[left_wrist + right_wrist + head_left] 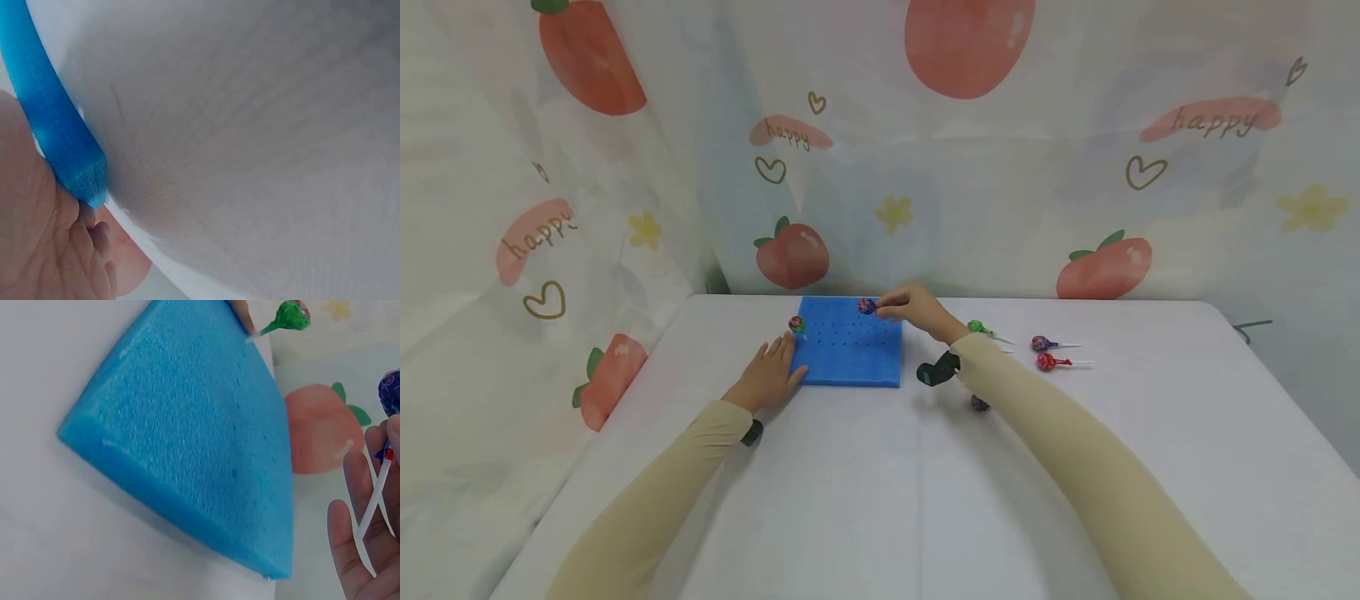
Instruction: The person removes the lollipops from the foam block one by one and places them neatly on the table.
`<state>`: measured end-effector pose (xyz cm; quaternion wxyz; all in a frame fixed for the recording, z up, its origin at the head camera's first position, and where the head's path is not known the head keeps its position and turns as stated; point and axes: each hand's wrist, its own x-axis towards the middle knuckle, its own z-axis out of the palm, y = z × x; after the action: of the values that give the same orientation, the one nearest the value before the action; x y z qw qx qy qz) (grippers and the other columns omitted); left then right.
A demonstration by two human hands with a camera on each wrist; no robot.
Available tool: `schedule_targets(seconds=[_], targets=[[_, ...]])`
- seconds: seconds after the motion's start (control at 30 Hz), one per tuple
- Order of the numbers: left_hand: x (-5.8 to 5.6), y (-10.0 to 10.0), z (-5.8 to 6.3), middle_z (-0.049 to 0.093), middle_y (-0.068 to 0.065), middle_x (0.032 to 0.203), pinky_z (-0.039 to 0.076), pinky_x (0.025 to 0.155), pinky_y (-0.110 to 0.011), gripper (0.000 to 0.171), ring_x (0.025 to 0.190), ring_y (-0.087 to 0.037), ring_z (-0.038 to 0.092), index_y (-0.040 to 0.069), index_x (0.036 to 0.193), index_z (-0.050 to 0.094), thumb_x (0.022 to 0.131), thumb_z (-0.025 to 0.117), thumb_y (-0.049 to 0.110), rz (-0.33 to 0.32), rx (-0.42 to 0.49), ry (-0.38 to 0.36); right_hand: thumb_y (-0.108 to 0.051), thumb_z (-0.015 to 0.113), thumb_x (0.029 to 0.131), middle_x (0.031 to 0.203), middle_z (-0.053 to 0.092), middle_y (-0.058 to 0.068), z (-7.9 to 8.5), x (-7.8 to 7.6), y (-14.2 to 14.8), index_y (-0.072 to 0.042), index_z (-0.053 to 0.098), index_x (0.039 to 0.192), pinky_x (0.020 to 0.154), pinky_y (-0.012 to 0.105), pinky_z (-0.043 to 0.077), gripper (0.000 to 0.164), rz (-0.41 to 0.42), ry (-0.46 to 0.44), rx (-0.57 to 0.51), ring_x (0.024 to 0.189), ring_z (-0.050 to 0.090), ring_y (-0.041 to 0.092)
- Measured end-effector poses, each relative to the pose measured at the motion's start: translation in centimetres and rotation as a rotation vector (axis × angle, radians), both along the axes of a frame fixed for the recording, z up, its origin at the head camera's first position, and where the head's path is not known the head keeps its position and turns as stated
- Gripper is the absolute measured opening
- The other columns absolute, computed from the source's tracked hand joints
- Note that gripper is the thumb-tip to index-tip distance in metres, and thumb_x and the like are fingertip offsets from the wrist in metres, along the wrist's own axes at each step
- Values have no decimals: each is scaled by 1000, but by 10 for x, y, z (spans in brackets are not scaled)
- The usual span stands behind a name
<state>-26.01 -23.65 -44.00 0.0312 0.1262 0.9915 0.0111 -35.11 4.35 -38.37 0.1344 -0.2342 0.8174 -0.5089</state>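
Observation:
A blue foam board (850,367) with rows of small holes lies at the far side of the table. My left hand (767,373) rests along its left edge with fingers extended; the left wrist view shows the palm against the board's side. Near those fingertips, a green-wrapped lollipop (797,323) stands stick-down in the board. Over the board's far right part, my right hand (921,310) pinches a blue-purple lollipop (867,306) just below the candy. In the right wrist view its white stick (373,497) hangs free across the fingers.
Right of the board lie a green lollipop (975,326), a purple one (1041,342) and a red one (1047,362). A dark-wrapped lollipop (980,403) is partly hidden by the right sleeve. A printed cloth (1000,192) hangs behind the white table (850,483).

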Motion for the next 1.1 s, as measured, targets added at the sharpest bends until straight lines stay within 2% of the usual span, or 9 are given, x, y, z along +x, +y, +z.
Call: schedule_targets(seconds=[0.13,0.37,0.47,0.67,0.8,1.1], targets=[[0,0,-1,20,-27,153,18,117,-52,69,142,-39,22,-12,144,17,101,36,37,-4,-5,7,-17,61,91,116,65,21,0,-2,11,0,65,117,98,47,48,31,-6,1,-1,107,62,36],[0,0,-1,19,-27,153,17,117,-53,69,143,-39,21,-12,145,17,101,36,37,-3,-7,0,-20,60,92,121,63,19,8,2,31,-3,63,119,103,52,41,33,-45,-29,58,114,57,38],[1,0,1,18,-27,153,17,117,-53,69,143,-40,21,-13,145,16,101,37,36,2,0,-6,-20,60,92,120,63,19,10,2,40,-3,63,119,104,52,41,32,-73,-42,57,115,56,39],[1,0,2,19,-28,153,17,117,-53,68,142,-40,21,-13,144,16,101,37,35,-2,6,-2,-18,59,93,117,64,22,12,3,61,1,63,117,101,48,45,31,-80,-12,33,113,56,40],[1,1,2,20,-28,152,18,116,-53,68,142,-40,22,-14,144,17,101,37,35,-4,-6,-1,-21,61,92,117,64,20,12,4,76,0,64,117,103,49,43,32,-95,-10,40,113,55,41],[2,1,3,20,-28,152,18,116,-53,68,142,-40,22,-14,144,17,101,37,35,-2,-9,-1,-21,60,93,120,62,23,19,14,108,0,61,121,105,50,41,35,-152,-1,72,110,57,38]])
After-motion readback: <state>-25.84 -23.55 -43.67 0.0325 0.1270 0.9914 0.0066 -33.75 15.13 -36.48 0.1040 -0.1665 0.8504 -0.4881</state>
